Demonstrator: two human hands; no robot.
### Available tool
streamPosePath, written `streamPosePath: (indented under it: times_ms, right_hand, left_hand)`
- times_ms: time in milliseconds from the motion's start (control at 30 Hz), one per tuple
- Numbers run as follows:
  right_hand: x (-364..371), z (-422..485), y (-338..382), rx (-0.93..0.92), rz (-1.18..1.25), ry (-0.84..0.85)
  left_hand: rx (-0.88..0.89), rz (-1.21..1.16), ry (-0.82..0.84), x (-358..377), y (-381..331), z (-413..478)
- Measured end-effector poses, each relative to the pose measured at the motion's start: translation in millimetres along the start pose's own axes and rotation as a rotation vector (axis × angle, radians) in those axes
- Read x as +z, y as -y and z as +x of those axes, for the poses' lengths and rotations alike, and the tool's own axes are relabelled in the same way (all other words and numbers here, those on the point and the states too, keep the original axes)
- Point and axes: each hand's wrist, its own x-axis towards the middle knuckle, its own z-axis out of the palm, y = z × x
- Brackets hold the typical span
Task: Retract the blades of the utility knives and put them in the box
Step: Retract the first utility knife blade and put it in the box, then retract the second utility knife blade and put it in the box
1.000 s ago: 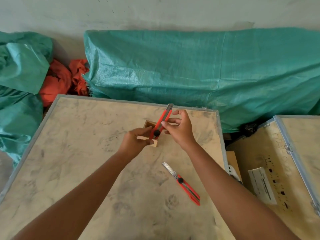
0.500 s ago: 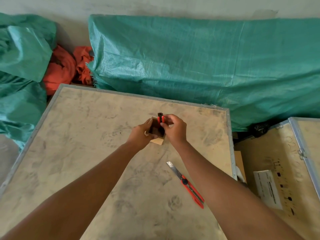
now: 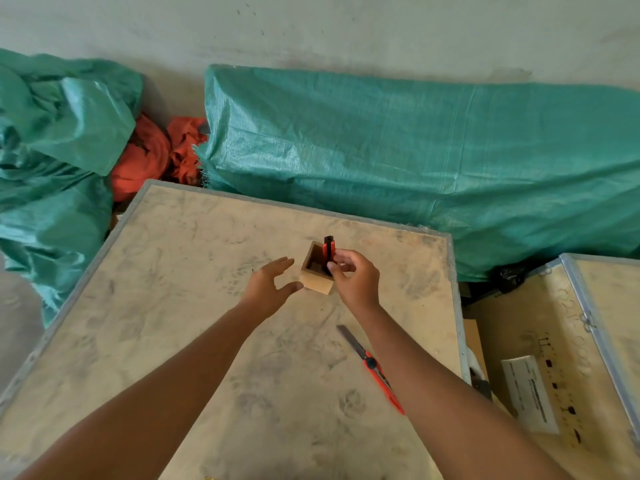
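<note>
**One knife boxed, one still bare**

The right hand (image 3: 356, 282) pinches the first knife (image 3: 329, 252), which stands upright in the box (image 3: 317, 271) near the surface's far edge. The left hand (image 3: 268, 289), fingers spread, has its thumb tip at the box's side. The second knife (image 3: 372, 367) lies toward the right edge with its blade out. Release gently so the box stays upright, then slide that blade in before lifting.

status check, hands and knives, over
Left hand open beside box. Right hand pinching first knife upright in box. Second knife on table, blade out.
</note>
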Motion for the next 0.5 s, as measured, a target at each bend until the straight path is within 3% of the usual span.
streamPosePath:
  times_ms: [233,500]
  right_hand:
    - [43,-64,13,0.069,0.04,0.155]
    - [141,-128,33,0.149,-0.059,0.516]
  left_hand:
    - [-0.115,-0.044,-0.131,-51,65,-76]
    - [-0.304,0.085,-0.25,-98,162,-137]
